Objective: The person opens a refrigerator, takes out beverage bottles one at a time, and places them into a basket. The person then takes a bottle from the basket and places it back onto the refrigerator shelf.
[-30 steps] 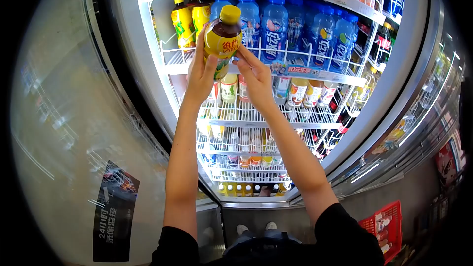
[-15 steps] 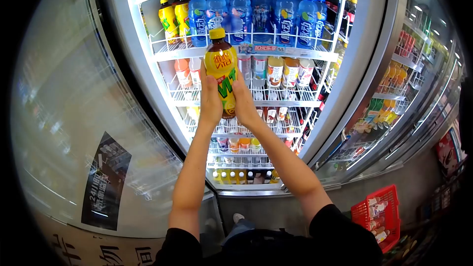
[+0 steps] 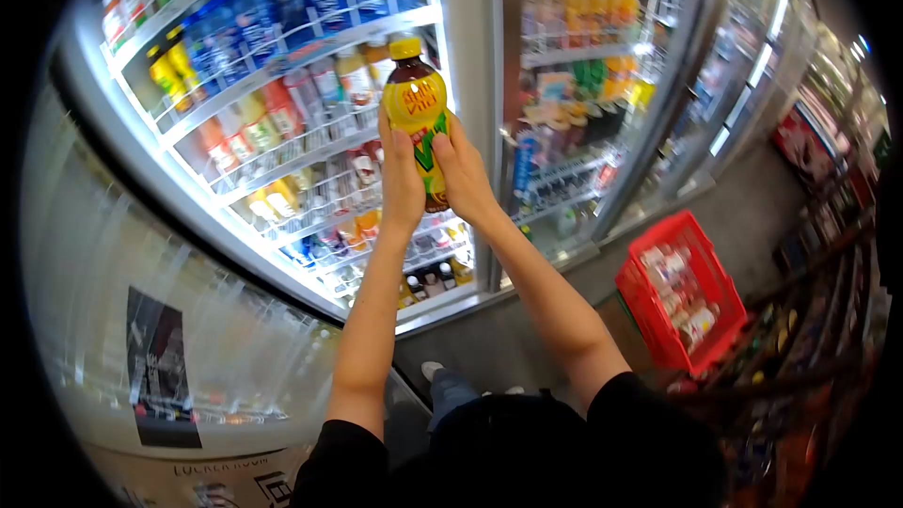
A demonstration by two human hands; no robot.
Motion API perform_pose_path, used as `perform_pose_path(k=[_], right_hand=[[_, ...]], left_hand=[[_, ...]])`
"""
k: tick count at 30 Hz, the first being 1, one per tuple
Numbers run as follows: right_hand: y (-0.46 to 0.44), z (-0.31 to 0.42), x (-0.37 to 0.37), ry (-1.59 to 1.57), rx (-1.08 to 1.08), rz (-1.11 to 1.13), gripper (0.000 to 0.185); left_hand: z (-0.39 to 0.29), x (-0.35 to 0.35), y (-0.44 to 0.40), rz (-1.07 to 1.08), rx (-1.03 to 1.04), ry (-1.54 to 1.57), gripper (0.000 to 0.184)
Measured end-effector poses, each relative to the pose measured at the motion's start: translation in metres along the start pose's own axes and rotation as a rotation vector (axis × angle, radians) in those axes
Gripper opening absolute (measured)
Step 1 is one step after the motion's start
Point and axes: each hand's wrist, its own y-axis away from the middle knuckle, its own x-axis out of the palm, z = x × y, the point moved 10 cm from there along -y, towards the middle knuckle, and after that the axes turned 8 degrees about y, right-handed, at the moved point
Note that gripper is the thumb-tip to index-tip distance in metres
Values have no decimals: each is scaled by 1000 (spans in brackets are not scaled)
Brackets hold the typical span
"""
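Note:
A brown tea bottle [image 3: 415, 108] with a yellow cap and a yellow-green label stands upright between my hands, held out at arm's length. My left hand [image 3: 402, 179] is closed along its left side, thumb on the label. From the right, my right hand [image 3: 463, 169] grips the same bottle, its thumb also on the front. Most of my fingers are hidden behind it. Beyond the bottle is the open drinks fridge, with blue bottles [image 3: 252, 19] on an upper wire shelf and yellow-capped bottles [image 3: 169, 80] at that shelf's left end.
A red shopping basket [image 3: 649, 315] holding several packaged items stands on the floor to the right. The open glass door [image 3: 103, 254] is on my left. More glass-fronted fridges [image 3: 583, 66] line the right side, and dark shelving [image 3: 809, 329] rises beyond the basket.
My view has turned right, so the open fridge has shifted left and tilted, and the red basket is nearer the middle. Both hands still hold the bottle.

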Motion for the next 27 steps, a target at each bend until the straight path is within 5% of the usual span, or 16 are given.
perform_pose_path(k=[13,21,27], right_hand=[[146,28,-300,300,155,-441,52],[208,22,-375,272,233,-597,50],[257,-32,-419,230,357,-755,49]], left_hand=[[20,293,108,470,-171,409,52],[55,362,168,613,-493,507,57],[114,402,220,714,-463,473,54]])
